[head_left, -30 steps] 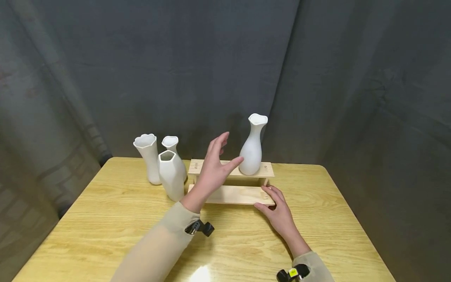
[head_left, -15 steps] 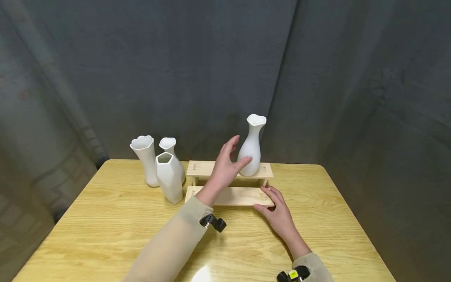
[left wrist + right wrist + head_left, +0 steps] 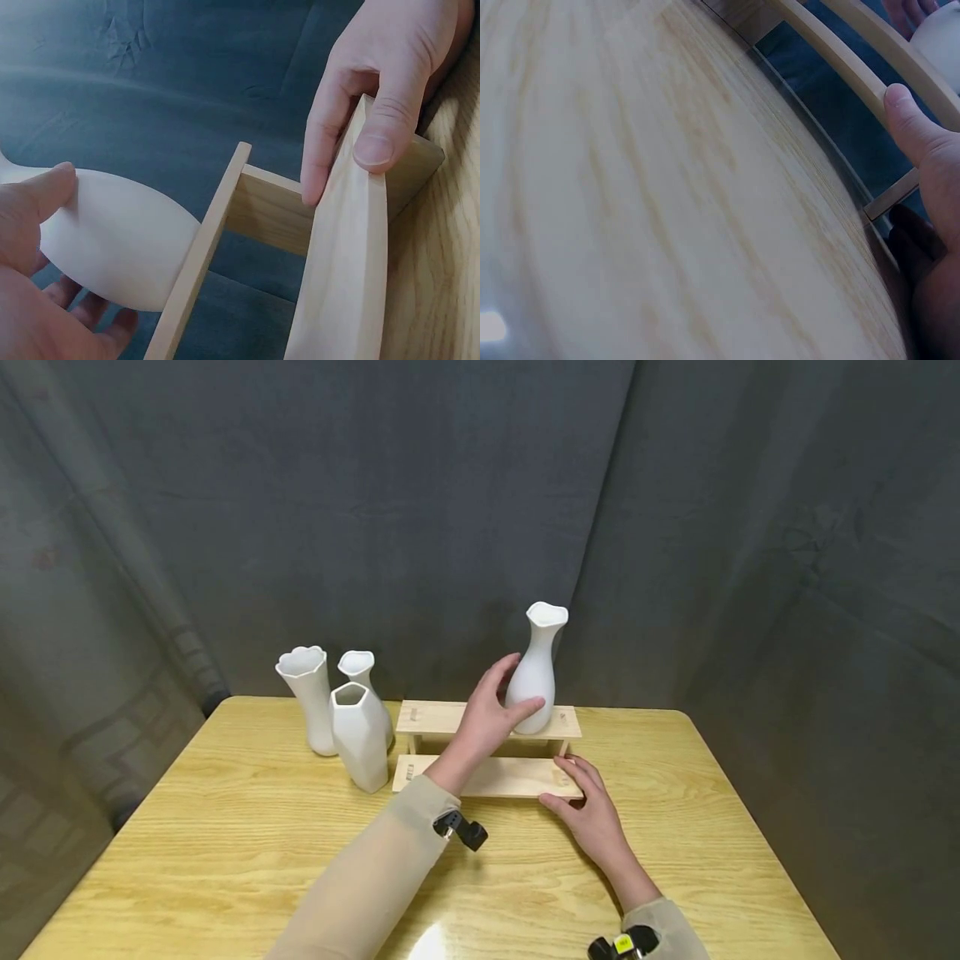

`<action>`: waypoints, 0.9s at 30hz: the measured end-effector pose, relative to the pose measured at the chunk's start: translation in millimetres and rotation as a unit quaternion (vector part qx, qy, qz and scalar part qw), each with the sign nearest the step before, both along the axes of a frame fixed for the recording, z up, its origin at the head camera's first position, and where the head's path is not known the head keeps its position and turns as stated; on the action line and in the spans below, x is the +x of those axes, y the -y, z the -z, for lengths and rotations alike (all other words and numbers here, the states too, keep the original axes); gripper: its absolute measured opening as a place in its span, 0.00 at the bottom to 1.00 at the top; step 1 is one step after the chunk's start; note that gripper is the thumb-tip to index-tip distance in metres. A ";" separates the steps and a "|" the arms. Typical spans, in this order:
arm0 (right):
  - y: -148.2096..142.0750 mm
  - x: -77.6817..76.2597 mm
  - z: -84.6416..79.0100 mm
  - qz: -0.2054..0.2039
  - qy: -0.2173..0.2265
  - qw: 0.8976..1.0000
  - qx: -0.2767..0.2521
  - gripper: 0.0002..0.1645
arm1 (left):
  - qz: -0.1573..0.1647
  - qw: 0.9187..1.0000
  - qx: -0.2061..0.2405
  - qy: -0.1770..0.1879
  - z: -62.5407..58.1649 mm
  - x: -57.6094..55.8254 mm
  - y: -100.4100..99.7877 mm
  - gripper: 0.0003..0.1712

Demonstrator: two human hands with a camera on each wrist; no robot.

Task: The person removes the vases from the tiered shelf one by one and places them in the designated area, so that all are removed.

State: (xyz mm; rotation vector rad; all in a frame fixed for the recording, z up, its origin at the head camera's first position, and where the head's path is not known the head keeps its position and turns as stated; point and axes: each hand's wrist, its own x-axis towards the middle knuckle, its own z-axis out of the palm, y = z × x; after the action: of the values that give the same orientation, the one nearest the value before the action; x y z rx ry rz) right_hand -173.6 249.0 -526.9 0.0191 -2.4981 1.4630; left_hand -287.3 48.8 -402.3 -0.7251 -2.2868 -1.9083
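Observation:
A white vase (image 3: 535, 672) with a slim neck and wavy rim stands upright on the upper tier of a small two-tier wooden stand (image 3: 429, 717), at its right end. My left hand (image 3: 486, 720) grips the vase's rounded lower body. In the left wrist view the thumb (image 3: 56, 187) presses one side of the vase (image 3: 124, 240), with fingers curled around the other. My right hand (image 3: 595, 821) holds the right end of the stand's lower board (image 3: 495, 777). Its thumb is at the front edge (image 3: 371, 202), the fingers on the far side.
Three more white vases stand on the wooden table (image 3: 247, 793) left of the stand: a fluted one (image 3: 318, 710), a faceted one (image 3: 362, 739) and a narrow-necked one (image 3: 384, 710) partly hidden behind it. A dark grey curtain (image 3: 375, 510) hangs behind the table.
My left hand has moved right to the vase on the upper tier, its fingers and thumb now around the body. The right hand has stayed on the lower board.

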 end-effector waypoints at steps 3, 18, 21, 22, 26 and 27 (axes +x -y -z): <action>0.8 0.2 -0.4 0.000 0.002 1.000 0.001 0.44 | -0.002 1.000 -0.003 -0.005 2.6 -0.4 -1.7 0.44; -0.4 0.5 -0.2 -0.002 -0.002 1.000 0.006 0.44 | -0.055 0.995 -0.059 -0.060 8.3 1.9 -6.4 0.44; -0.2 0.5 -0.4 -0.003 -0.002 1.000 0.006 0.44 | -0.060 0.994 -0.061 -0.063 8.7 3.1 -6.7 0.44; -0.2 0.5 -0.5 -0.003 -0.001 1.000 0.005 0.44 | -0.063 0.994 -0.062 -0.064 8.8 3.5 -6.9 0.44; 0.0 1.2 -0.5 -0.003 -0.004 1.000 0.007 0.43 | -0.069 0.993 -0.065 -0.071 9.3 4.5 -8.2 0.44; 0.0 1.5 -0.3 -0.002 -0.006 1.000 0.008 0.43 | -0.071 0.993 -0.066 -0.073 9.4 4.7 -8.4 0.44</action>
State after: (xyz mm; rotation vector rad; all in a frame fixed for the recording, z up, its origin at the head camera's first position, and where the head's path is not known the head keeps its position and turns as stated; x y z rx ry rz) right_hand -172.1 249.0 -526.6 0.0350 -2.5026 1.4392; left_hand -282.7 57.2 -411.7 -0.6709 -2.3229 -1.6021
